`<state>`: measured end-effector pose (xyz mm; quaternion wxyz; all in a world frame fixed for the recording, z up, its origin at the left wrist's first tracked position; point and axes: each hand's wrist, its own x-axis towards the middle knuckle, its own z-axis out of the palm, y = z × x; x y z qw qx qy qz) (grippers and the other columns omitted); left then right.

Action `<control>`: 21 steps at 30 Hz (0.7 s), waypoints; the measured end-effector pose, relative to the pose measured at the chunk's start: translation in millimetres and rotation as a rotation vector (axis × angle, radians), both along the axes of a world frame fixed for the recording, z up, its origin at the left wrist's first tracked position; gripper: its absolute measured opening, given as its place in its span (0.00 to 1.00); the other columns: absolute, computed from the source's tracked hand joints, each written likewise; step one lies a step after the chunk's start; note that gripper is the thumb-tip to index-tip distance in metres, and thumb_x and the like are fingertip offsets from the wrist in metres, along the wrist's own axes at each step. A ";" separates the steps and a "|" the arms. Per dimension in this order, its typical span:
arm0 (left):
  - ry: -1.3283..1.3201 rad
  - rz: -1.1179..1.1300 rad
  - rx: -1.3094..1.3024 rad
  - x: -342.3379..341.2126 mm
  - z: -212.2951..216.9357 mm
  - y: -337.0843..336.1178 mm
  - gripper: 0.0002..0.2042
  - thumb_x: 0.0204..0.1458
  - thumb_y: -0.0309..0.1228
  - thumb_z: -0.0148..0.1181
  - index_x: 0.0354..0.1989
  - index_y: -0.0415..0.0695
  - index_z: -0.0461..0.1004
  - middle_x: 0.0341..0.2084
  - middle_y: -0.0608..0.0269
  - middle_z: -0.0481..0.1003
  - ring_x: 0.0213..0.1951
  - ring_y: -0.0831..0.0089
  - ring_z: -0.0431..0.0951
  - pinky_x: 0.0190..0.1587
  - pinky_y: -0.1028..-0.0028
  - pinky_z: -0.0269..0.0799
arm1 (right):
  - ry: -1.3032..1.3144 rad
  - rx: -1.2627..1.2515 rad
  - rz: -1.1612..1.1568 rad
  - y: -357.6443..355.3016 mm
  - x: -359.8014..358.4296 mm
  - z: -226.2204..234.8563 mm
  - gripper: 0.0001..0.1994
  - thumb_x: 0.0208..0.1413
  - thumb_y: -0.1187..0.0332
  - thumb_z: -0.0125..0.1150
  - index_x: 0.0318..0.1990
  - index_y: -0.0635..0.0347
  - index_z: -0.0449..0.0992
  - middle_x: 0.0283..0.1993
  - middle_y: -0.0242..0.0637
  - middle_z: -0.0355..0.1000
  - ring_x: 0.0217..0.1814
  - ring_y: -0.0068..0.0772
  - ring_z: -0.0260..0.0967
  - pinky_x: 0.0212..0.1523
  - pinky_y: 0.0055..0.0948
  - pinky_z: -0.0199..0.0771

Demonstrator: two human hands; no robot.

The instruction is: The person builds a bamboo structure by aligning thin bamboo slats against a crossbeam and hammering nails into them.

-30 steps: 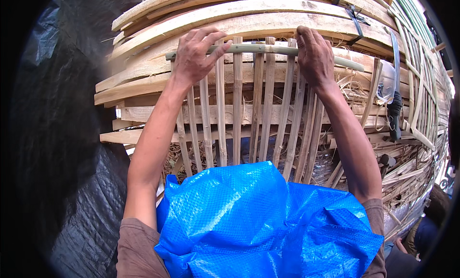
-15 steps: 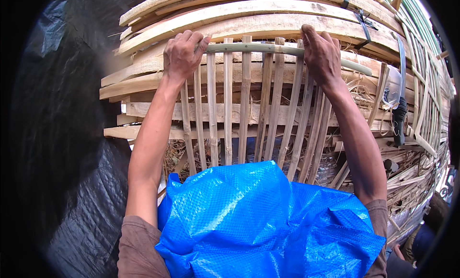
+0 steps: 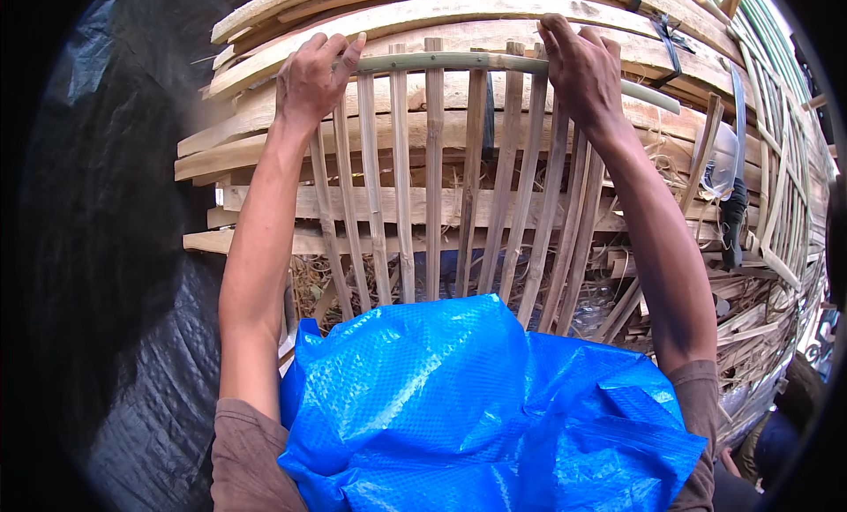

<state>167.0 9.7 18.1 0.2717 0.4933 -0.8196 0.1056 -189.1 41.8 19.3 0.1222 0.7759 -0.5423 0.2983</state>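
Note:
A rack of narrow bamboo slats (image 3: 433, 168) stands before me, joined near the slat tops by a curved green-grey bamboo rail (image 3: 397, 63). Fingers of my left hand (image 3: 311, 84) are closed around the rail's left end. Farther right, my right hand (image 3: 584, 75) grips the same rail, whose end sticks out beyond it. The slats fan out slightly, and their lower ends vanish behind a blue plastic sheet (image 3: 415, 397) draped over my front between my forearms. Both fingertips are partly hidden behind the rail.
Behind the rack lies a stack of pale wooden boards (image 3: 353, 22), tied with black strips. A long blade with a black handle (image 3: 733, 221) hangs at the right, beside bamboo poles (image 3: 788, 168). Dark plastic sheeting (image 3: 115, 291) covers the left. Part of a person (image 3: 776, 446) shows lower right.
Both hands have moved up and away from me, the left one also leftward, and the rail and slats have risen with them. The grip looks unchanged.

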 end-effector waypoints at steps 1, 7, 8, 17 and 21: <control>-0.005 -0.001 0.000 0.0 -2.4 -2.4 0.24 0.66 0.52 0.49 0.33 0.43 0.78 0.23 0.55 0.75 0.28 0.57 0.79 0.31 0.58 0.76 | 0.008 0.018 -0.010 -2.6 0.2 -1.2 0.07 0.67 0.63 0.54 0.49 0.47 0.74 0.31 0.33 0.80 0.36 0.37 0.72 0.49 0.42 0.61; 0.016 0.041 0.123 -3.4 -14.3 -9.6 0.25 0.67 0.53 0.47 0.33 0.43 0.77 0.26 0.54 0.75 0.31 0.55 0.80 0.34 0.57 0.77 | -0.005 0.026 0.010 -12.6 -3.3 -14.3 0.10 0.68 0.61 0.53 0.52 0.47 0.75 0.32 0.34 0.80 0.39 0.38 0.74 0.52 0.43 0.62; 0.015 0.050 0.154 -4.0 -15.1 -10.7 0.25 0.67 0.53 0.47 0.35 0.42 0.77 0.27 0.53 0.75 0.32 0.53 0.80 0.36 0.57 0.76 | -0.007 0.030 0.011 -14.1 -4.1 -16.9 0.10 0.68 0.61 0.53 0.53 0.47 0.75 0.33 0.34 0.80 0.40 0.38 0.74 0.52 0.44 0.62; 0.082 0.101 0.247 -8.3 -30.2 -11.6 0.25 0.67 0.55 0.44 0.36 0.44 0.75 0.32 0.51 0.79 0.38 0.53 0.80 0.40 0.53 0.74 | 0.003 -0.006 0.006 -18.5 -4.3 -27.8 0.11 0.67 0.63 0.55 0.53 0.48 0.76 0.48 0.33 0.80 0.48 0.38 0.74 0.52 0.40 0.64; 0.107 0.129 0.248 -6.0 -40.3 -10.9 0.25 0.67 0.56 0.42 0.41 0.45 0.74 0.37 0.53 0.78 0.43 0.54 0.78 0.47 0.51 0.70 | 0.017 -0.044 0.030 -20.4 -6.0 -29.2 0.11 0.66 0.63 0.55 0.53 0.48 0.76 0.48 0.33 0.79 0.49 0.38 0.73 0.53 0.40 0.64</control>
